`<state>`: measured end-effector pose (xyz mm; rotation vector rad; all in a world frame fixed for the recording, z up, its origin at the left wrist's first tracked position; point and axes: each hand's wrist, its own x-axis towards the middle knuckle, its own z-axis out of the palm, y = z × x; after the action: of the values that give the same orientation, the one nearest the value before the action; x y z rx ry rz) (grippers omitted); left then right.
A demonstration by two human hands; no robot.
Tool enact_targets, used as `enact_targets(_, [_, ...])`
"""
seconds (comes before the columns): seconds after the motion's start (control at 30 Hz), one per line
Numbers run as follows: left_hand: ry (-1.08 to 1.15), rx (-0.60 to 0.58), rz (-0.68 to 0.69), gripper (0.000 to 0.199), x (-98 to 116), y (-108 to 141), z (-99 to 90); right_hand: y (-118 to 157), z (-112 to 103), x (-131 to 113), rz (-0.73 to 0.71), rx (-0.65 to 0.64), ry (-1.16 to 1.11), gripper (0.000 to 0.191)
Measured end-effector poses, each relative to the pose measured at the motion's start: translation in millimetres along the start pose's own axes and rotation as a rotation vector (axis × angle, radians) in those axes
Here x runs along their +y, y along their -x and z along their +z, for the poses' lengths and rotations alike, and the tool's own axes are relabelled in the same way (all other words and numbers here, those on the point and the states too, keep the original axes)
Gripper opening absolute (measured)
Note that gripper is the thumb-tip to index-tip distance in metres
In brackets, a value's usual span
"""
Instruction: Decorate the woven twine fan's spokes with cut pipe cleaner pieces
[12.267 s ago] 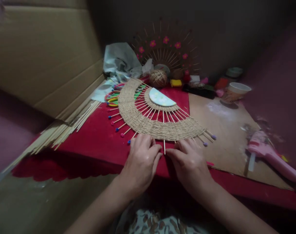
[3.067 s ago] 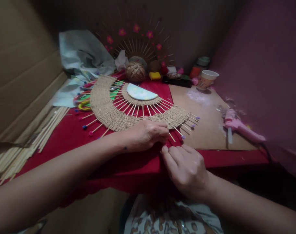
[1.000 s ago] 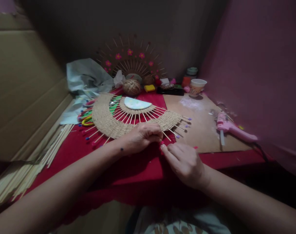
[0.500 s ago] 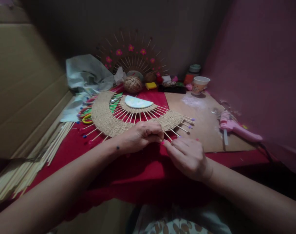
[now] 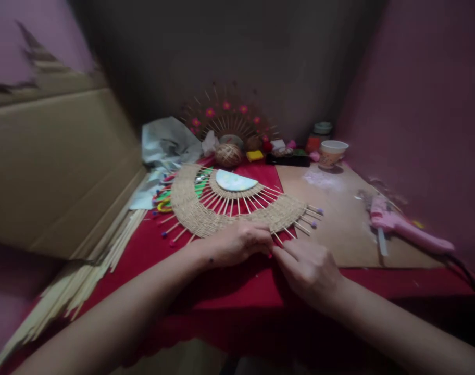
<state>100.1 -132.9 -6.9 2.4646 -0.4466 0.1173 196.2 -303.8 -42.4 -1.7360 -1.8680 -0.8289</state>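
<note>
A woven fan (image 5: 196, 211) of thin sticks and twine lies on the red cloth (image 5: 237, 291), its pale half-round centre (image 5: 235, 180) at the back and coloured beads on several stick ends. My left hand (image 5: 247, 242) is closed at the fan's near edge, pinching around a stick there. Close on its right, my right hand (image 5: 310, 265) has thumb and fingers pressed together beside a small pink bead (image 5: 271, 255). What exactly lies between the fingertips of either hand is too small to make out.
On the right a pink glue gun (image 5: 409, 229) rests on a brown board (image 5: 350, 234). A paper cup (image 5: 332, 154), a twine ball (image 5: 228, 155) and a flowered fan (image 5: 226, 112) stand behind. Loose sticks (image 5: 92, 271) lie left, beside cardboard (image 5: 61, 172).
The view has shifted, so everything sits lower and further right. Both hands remain closed near the fan's edge, and the pink bead is now less exposed between them.
</note>
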Motion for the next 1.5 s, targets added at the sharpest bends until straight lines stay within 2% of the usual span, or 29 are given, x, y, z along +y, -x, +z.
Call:
enact_targets(0.1, [0.038,-0.007,-0.021,0.016,5.0,0.4,-10.2,3.6,4.3,-0.4,0.017,-0.010,-0.031,0.031])
enact_targets(0.2, [0.023,0.156,-0.138,0.019,-1.2,6.0,-42.0,5.0,6.8,-0.4,0.038,0.021,-0.079,0.028])
enact_targets(0.27, [-0.141,0.312,-0.382,0.020,-18.3,15.6,-72.9,5.1,7.0,-0.4,0.039,0.047,-0.105,0.027])
enact_targets(0.33, [-0.452,0.339,-0.794,0.024,-44.6,30.7,-105.4,4.6,6.7,-0.3,0.037,0.063,-0.130,0.028])
enact_targets(0.37, [-0.520,0.344,-0.908,0.025,-59.0,39.9,-120.3,4.4,6.7,-0.2,0.038,0.078,-0.141,0.028])
enact_targets(0.43, [-0.590,0.327,-1.062,0.021,-85.2,59.0,-144.6,4.5,7.0,0.2,0.039,0.099,-0.159,0.028])
enact_targets(0.53, [-0.611,0.246,-1.208,0.015,-108.5,80.7,-164.3,6.7,8.7,1.5,0.042,0.093,-0.177,0.027])
enact_targets(0.67, [-0.571,0.132,-1.237,0.022,-112.8,93.0,-170.1,12.3,12.3,4.2,0.038,0.041,-0.178,0.025])
enact_targets(0.77, [-0.586,0.103,-1.275,0.025,-110.7,102.6,-169.7,15.3,13.4,6.2,0.025,0.028,-0.167,0.024])
enact_targets(0.97, [-0.603,0.127,-1.393,0.010,-107.2,129.5,-157.7,18.0,13.8,7.9,-0.001,0.012,-0.156,0.025])
enact_targets(1.1, [-0.551,0.193,-1.365,0.017,-103.1,139.4,-149.5,20.4,13.5,6.0,0.029,-0.003,-0.174,0.021])
enact_targets(1.2, [-0.506,0.250,-1.346,0.022,-103.4,144.5,-145.9,16.5,1.4,5.3,0.077,-0.034,-0.208,0.021])
enact_targets(1.3, [-0.441,0.295,-1.320,0.027,-106.2,148.1,-141.6,-3.3,-15.1,10.3,0.091,-0.024,-0.213,0.020])
enact_targets(1.33, [-0.421,0.308,-1.313,0.027,-107.2,148.7,-139.9,-14.9,-17.4,13.9,0.108,0.004,-0.225,0.018])
enact_targets(1.37, [-0.405,0.319,-1.307,0.028,-108.2,148.9,-138.3,-29.2,-16.5,18.6,0.117,-0.024,-0.243,0.018])
enact_targets(1.43, [-0.386,0.341,-1.299,0.027,-109.8,148.5,-135.5,-63.7,-3.1,31.1,0.146,-0.125,-0.259,0.015])
enact_targets(1.5, [-0.378,0.361,-1.298,0.026,-111.0,148.0,-133.6,-101.9,24.1,46.6,0.292,-0.260,-0.202,0.017])
